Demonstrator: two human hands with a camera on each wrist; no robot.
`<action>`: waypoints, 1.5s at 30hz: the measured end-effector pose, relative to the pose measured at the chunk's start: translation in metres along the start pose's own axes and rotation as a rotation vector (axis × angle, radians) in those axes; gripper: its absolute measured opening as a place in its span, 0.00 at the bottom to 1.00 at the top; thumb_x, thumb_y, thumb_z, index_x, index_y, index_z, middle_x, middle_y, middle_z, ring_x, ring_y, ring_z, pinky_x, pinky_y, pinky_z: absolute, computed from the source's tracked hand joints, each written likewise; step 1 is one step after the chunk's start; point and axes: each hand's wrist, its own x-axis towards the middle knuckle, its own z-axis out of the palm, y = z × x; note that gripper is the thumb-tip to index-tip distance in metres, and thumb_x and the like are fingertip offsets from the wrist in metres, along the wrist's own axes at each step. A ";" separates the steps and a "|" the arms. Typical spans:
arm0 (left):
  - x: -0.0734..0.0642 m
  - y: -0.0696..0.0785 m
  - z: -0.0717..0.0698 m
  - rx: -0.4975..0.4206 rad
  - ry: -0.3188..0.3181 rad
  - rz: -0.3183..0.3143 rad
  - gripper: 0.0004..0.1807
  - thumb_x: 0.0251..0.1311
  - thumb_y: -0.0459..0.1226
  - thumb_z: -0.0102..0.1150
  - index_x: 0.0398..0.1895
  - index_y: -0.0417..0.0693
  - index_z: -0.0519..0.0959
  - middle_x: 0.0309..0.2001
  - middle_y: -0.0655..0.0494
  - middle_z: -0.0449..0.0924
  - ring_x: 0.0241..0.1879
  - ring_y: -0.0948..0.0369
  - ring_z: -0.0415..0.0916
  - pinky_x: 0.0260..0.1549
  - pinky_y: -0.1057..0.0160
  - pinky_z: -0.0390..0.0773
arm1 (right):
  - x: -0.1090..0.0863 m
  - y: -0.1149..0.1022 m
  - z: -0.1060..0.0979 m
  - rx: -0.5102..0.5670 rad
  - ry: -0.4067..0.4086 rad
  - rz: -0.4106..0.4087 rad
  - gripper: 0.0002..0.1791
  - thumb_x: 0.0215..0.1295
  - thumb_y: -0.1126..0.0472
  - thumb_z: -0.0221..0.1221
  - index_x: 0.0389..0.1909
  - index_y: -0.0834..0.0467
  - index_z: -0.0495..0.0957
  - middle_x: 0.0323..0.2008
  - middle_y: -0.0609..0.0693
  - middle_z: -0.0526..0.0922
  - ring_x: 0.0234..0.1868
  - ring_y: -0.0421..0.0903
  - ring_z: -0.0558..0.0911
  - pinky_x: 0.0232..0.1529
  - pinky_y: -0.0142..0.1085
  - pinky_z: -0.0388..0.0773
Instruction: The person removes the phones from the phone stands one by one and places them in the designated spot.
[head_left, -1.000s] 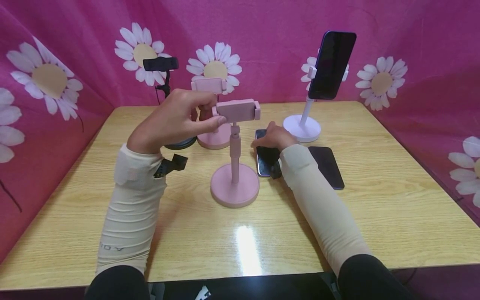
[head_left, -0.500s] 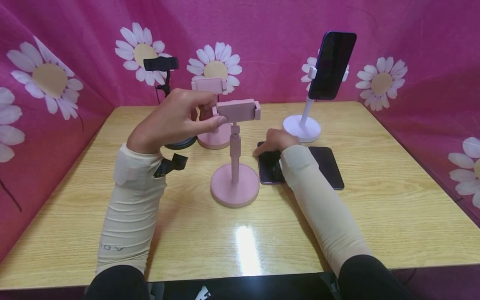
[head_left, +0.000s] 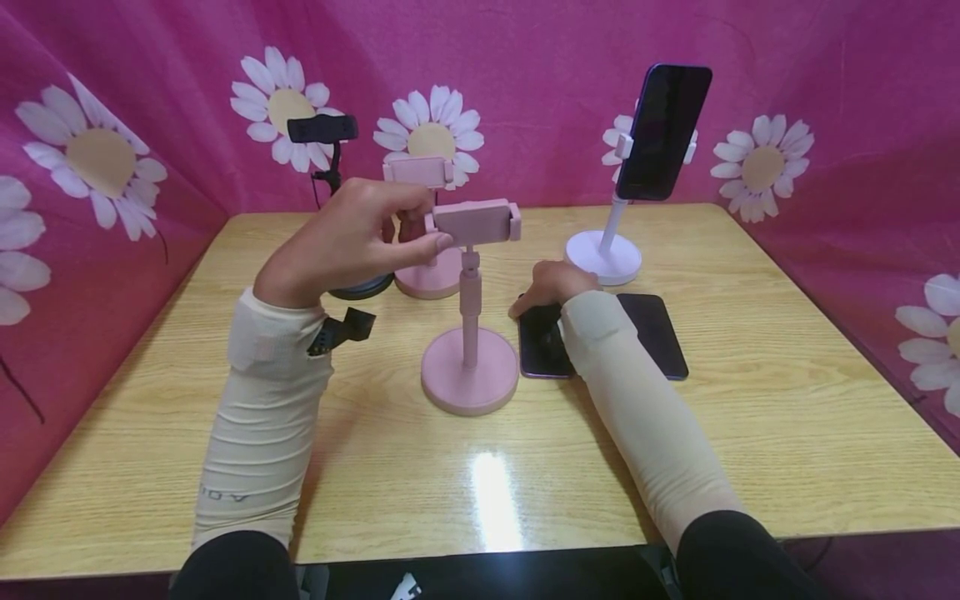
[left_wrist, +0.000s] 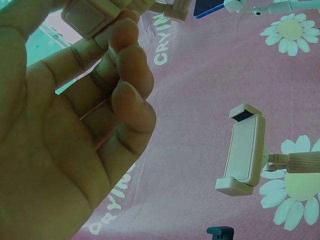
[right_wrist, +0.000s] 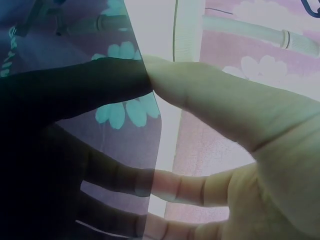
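The right hand point(head_left: 558, 285) holds a black phone point(head_left: 542, 354) near its far end; in the right wrist view, thumb and fingertips meet the phone's edge. The black phone extends from under this hand toward the person; whether it rests flat on the surface point(head_left: 787, 375) cannot be told. The left hand point(head_left: 337, 246) pinches one end of the clamp point(head_left: 480, 223) of a pink phone stand point(head_left: 470, 304), which stands upright between the hands. A second phone point(head_left: 660, 337) lies just right of the right hand; a white stand point(head_left: 603, 260) bearing a mounted phone point(head_left: 667, 133) is beyond it.

Handling: the black phone should prove light, rigid and slippery, its face (glossy enough to mirror the fingers) liable to crack if dropped. Take hold across the long side edges. The pink phone stand is probably stiff plastic; steady it at the clamp, since a sideways pull could tip it.
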 end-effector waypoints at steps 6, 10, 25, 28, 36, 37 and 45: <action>0.000 0.000 0.000 0.001 -0.002 -0.009 0.09 0.62 0.42 0.61 0.30 0.47 0.76 0.24 0.58 0.75 0.26 0.63 0.68 0.25 0.63 0.70 | 0.001 -0.001 0.000 -0.002 -0.017 -0.003 0.36 0.48 0.37 0.68 0.50 0.58 0.72 0.44 0.55 0.78 0.46 0.53 0.74 0.51 0.52 0.68; 0.000 0.000 0.001 0.007 -0.003 -0.011 0.08 0.62 0.42 0.61 0.31 0.48 0.77 0.24 0.58 0.75 0.26 0.63 0.68 0.25 0.63 0.69 | 0.001 -0.001 0.000 -0.004 -0.019 0.000 0.36 0.47 0.37 0.69 0.49 0.58 0.72 0.43 0.54 0.78 0.46 0.52 0.75 0.46 0.49 0.71; 0.000 0.002 -0.001 0.000 -0.022 -0.022 0.10 0.60 0.45 0.63 0.32 0.48 0.77 0.24 0.59 0.75 0.26 0.63 0.69 0.25 0.62 0.71 | -0.073 -0.004 -0.050 0.316 0.246 -0.386 0.27 0.59 0.42 0.63 0.50 0.57 0.72 0.47 0.54 0.76 0.47 0.53 0.74 0.47 0.47 0.74; -0.001 0.002 -0.001 0.001 -0.022 -0.020 0.10 0.60 0.44 0.63 0.31 0.49 0.77 0.23 0.60 0.75 0.25 0.63 0.69 0.25 0.63 0.71 | -0.096 -0.003 -0.057 0.358 0.318 -0.480 0.26 0.61 0.41 0.61 0.49 0.56 0.73 0.47 0.53 0.77 0.47 0.52 0.75 0.49 0.47 0.75; -0.002 0.001 -0.002 -0.044 -0.033 -0.019 0.10 0.59 0.43 0.64 0.36 0.47 0.77 0.26 0.60 0.78 0.27 0.65 0.73 0.30 0.63 0.75 | -0.134 -0.004 -0.064 0.390 0.471 -0.662 0.19 0.67 0.44 0.57 0.45 0.56 0.78 0.40 0.53 0.79 0.41 0.50 0.74 0.44 0.44 0.72; -0.002 0.002 -0.003 -0.052 -0.035 -0.021 0.10 0.59 0.43 0.64 0.37 0.47 0.78 0.27 0.60 0.79 0.28 0.65 0.74 0.31 0.63 0.76 | -0.137 -0.004 -0.064 0.391 0.479 -0.683 0.19 0.67 0.44 0.56 0.45 0.56 0.78 0.40 0.52 0.79 0.41 0.49 0.75 0.44 0.43 0.73; -0.004 0.003 -0.005 -0.094 -0.051 -0.039 0.15 0.58 0.40 0.66 0.45 0.44 0.78 0.32 0.57 0.82 0.33 0.64 0.77 0.36 0.59 0.78 | -0.159 -0.001 -0.063 0.411 0.445 -0.847 0.16 0.67 0.49 0.58 0.48 0.55 0.78 0.40 0.48 0.81 0.42 0.44 0.78 0.48 0.41 0.75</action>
